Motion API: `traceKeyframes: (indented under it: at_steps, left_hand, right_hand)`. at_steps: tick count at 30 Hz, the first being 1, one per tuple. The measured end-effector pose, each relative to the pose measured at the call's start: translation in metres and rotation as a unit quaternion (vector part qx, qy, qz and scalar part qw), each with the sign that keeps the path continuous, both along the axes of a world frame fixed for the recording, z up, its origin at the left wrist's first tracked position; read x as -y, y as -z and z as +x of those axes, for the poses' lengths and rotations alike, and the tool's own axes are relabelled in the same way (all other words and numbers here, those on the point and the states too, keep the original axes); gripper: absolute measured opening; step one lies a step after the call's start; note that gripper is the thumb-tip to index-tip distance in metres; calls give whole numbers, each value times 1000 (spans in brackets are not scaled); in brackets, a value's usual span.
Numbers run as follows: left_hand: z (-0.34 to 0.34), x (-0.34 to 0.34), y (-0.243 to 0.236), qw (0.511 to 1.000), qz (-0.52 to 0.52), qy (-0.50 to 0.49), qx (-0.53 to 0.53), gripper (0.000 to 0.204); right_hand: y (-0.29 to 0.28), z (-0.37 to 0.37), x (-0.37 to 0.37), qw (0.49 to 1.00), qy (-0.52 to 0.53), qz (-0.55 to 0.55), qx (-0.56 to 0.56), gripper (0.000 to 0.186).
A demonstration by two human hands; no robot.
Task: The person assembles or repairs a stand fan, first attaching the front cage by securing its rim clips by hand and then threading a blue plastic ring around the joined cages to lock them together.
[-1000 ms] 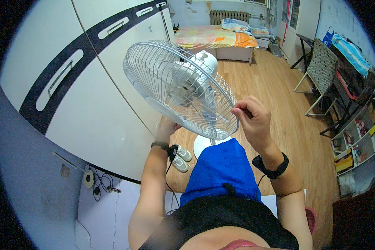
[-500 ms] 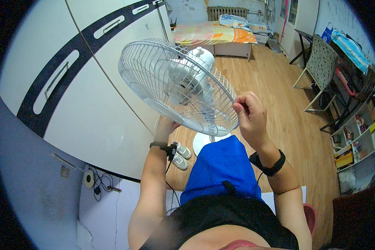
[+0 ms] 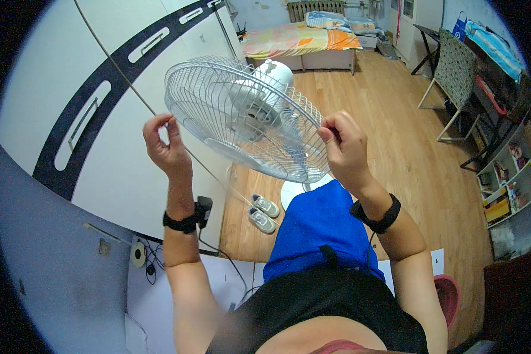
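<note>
Your left hand and right hand each pinch the rim of the fan guard at opposite edges.

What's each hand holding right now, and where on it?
Both hands pinch the rim of the white fan's wire guard: left hand on its left edge, right hand on its right edge. Exact fingertip contact is hard to see.

Pair of grey sneakers on the wooden floor, bed, folding chair beyond
</note>
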State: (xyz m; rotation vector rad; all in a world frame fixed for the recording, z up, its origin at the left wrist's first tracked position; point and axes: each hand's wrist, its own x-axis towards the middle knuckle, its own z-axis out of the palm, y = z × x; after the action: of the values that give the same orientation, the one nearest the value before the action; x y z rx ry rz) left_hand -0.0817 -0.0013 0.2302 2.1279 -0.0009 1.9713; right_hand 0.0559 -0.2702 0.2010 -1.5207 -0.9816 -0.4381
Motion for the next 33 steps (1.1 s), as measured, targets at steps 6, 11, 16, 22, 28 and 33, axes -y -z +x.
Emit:
traceKeyframes:
  at_steps: [6, 11, 16, 22, 28, 33]
  left_hand:
    - [34, 87, -85, 910, 374, -33, -178, 17]
    - [64, 119, -88, 823, 482, 15, -299, 18]
    - [72, 138, -89, 777, 519, 33, -356, 13]
    - [77, 157, -83, 753, 506, 16, -420, 19]
    - [75, 164, -89, 715, 493, 10, -496, 16]
    - [81, 161, -89, 698, 445, 55, -559, 11]
  right_hand:
    - [-1, 3, 2, 1000, 1, -3, 8, 8]
    - [0, 7, 3, 1000, -13, 12, -1, 8]
    - [4, 13, 8, 999, -27, 16, 5, 8]
    - [10, 17, 4, 998, -52, 38, 10, 6]
    - [13, 18, 6, 996, -88, 19, -5, 6]
    - [17, 15, 1, 990, -128, 46, -24, 9]
